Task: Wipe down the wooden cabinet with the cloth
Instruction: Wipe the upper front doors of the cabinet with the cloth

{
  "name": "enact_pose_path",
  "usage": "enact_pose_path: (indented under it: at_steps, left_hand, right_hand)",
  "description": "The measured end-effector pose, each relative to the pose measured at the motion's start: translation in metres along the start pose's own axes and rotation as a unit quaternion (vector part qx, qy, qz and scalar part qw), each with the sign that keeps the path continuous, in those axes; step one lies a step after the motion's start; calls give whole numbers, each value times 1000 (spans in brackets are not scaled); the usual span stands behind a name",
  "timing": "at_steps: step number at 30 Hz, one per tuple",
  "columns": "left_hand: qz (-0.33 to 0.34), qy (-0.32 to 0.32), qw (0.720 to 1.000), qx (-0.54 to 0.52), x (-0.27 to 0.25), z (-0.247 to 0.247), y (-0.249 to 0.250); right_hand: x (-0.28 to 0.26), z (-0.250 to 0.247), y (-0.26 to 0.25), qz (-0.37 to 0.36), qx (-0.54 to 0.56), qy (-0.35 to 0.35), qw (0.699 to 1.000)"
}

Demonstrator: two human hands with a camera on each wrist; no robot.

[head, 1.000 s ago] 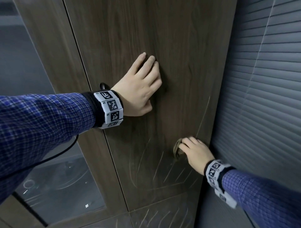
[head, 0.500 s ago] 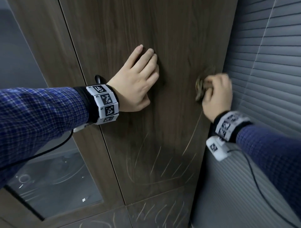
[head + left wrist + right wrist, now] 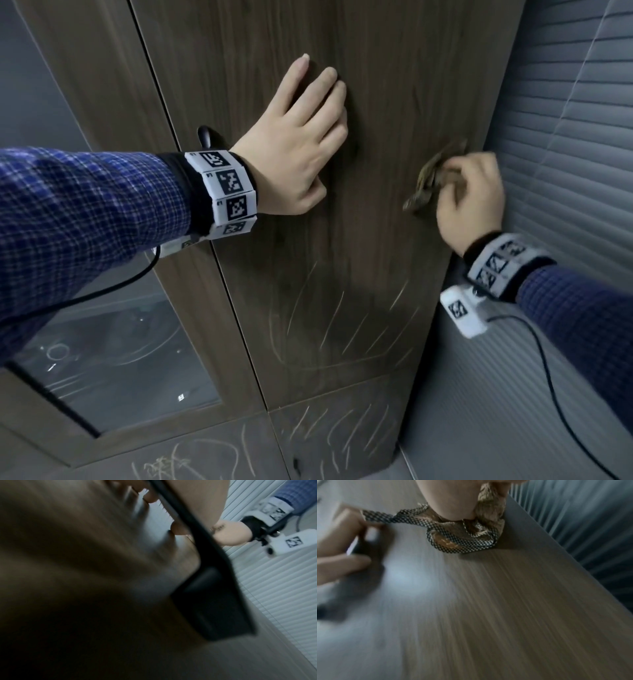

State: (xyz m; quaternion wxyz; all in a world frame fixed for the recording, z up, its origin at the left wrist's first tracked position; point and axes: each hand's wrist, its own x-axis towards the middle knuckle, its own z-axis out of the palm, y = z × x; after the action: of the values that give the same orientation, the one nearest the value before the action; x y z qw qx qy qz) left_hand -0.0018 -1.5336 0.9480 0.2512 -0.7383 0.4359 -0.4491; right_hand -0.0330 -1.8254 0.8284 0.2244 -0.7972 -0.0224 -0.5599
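My right hand [image 3: 471,198] has its fingers curled round the bunched cloth [image 3: 430,183], pressing it to the wooden cabinet [image 3: 359,274] close to the door's right edge, roughly level with my other wrist. A second ago that hand was low on the panel; half a second ago it had swept up the edge to about the height of my left hand, and now it sits slightly lower again, so I read this as an up-and-down scrubbing stroke along the right margin. My left hand [image 3: 301,140] lies flat on the door with fingers straight and together, holding nothing, just bracing, and it has barely shifted across the three moments. In the right wrist view the cloth [image 3: 465,534] shows a checked border and a tan middle, crumpled against the wood right at the corner. Pale streaks [image 3: 329,322] cover the lower part of the panel and the section beneath it, which I judge to be what remains to be wiped. To the right hang grey blinds [image 3: 565,137]; to the left, a glass panel [image 3: 113,359] in the neighbouring door.
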Motion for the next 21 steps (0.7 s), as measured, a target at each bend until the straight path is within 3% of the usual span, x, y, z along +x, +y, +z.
enact_pose_path:
  at_steps: [2, 4, 9, 12, 17, 21]
  left_hand:
    - [0, -1, 1000, 0, 0, 0, 0]
    - [-5, 0, 1000, -1, -1, 0, 1]
    - [-29, -5, 1000, -4, -4, 3, 13]
    - [-33, -9, 999, -1, -4, 4, 16]
    - [-37, -11, 999, -2, -4, 2, 17]
    - [-33, -23, 999, 12, -5, -2, 15]
  right_hand:
    - [10, 1, -5, -5, -6, 22, 1000]
    - [-13, 9, -5, 1, -18, 14, 1000]
    - [-144, 39, 12, 53, -45, -112, 991]
    - [-188, 51, 12, 115, -56, -152, 980]
    - [-216, 58, 11, 137, -41, -257, 956]
    - [-193, 54, -21, 144, 17, -233, 962]
